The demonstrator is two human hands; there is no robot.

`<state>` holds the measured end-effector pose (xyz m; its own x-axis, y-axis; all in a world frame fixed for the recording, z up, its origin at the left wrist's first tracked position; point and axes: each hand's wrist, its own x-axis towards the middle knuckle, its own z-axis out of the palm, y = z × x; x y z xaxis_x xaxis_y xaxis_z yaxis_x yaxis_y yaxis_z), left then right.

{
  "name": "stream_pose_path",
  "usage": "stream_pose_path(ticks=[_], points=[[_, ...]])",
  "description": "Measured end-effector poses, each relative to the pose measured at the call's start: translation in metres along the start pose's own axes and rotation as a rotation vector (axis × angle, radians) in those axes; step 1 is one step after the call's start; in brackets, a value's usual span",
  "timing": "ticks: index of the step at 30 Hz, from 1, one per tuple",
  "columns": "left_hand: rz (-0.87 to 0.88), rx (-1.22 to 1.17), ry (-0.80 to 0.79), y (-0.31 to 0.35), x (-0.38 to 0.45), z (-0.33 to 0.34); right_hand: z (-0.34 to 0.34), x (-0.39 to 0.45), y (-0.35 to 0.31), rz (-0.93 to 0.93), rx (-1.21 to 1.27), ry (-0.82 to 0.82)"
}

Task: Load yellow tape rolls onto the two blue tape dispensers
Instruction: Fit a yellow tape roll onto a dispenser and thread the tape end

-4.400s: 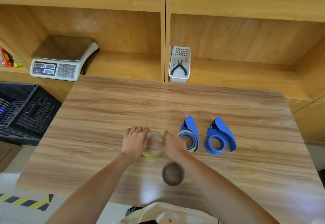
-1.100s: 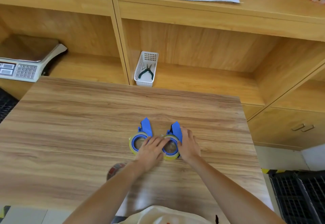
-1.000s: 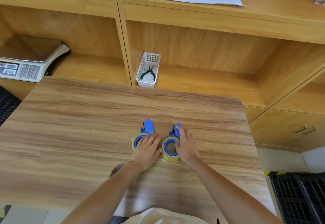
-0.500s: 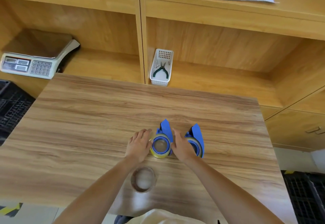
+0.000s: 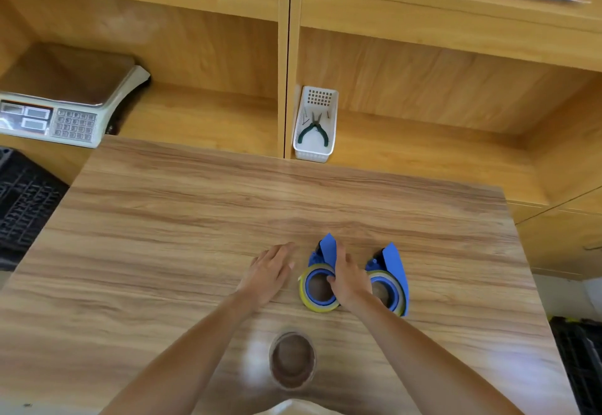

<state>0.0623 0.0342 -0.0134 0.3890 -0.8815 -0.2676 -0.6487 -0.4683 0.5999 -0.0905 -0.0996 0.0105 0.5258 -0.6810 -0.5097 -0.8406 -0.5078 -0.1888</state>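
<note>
Two blue tape dispensers lie side by side on the wooden table (image 5: pixel 163 219). The left dispenser (image 5: pixel 326 248) carries a yellow tape roll (image 5: pixel 306 297) around its blue hub. The right dispenser (image 5: pixel 395 268) also carries a yellow roll (image 5: pixel 399 308), partly hidden by my wrist. My right hand (image 5: pixel 350 281) rests between the two, fingers on the left dispenser's roll and blade arm. My left hand (image 5: pixel 272 271) lies flat on the table just left of the left dispenser, fingers apart, holding nothing.
A clear tape roll (image 5: pixel 292 360) lies near the table's front edge between my forearms. Behind the table, shelves hold a white basket (image 5: pixel 314 150) with pliers and a weighing scale (image 5: pixel 65 105). A black crate (image 5: pixel 22 199) stands at the left.
My left hand has let go of the left dispenser and moved a little to the left. My right hand stays on it. Both dispensers hold yellow rolls now.
</note>
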Motion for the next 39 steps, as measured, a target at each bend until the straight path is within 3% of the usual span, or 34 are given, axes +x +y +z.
stream_pose_path(ticks=[9, 15, 18, 22, 25, 31, 39], points=[[-0.091, -0.216, -0.053, -0.001, -0.005, 0.006, -0.002, 0.0, -0.005, -0.003, 0.18, 0.069], [-0.107, -0.739, -0.118, 0.014, -0.006, 0.002, -0.012, 0.002, -0.005, 0.021, 0.54, 0.067], [-0.099, -0.937, -0.234, 0.022, -0.01, -0.005, -0.018, -0.001, -0.006, -0.001, 0.686, 0.055], [-0.192, -1.17, -0.408, 0.033, -0.013, -0.016, -0.031, -0.008, -0.013, -0.144, 0.939, 0.013], [-0.244, -1.432, -0.431, 0.033, -0.014, -0.024, -0.038, -0.011, -0.014, -0.239, 0.981, -0.009], [-0.168, -1.425, -0.421, 0.041, -0.018, -0.038, -0.046, -0.018, -0.01, -0.273, 1.093, -0.084], [-0.203, -1.388, -0.37, 0.049, -0.031, -0.039, -0.052, -0.017, 0.001, -0.224, 1.116, -0.172]])
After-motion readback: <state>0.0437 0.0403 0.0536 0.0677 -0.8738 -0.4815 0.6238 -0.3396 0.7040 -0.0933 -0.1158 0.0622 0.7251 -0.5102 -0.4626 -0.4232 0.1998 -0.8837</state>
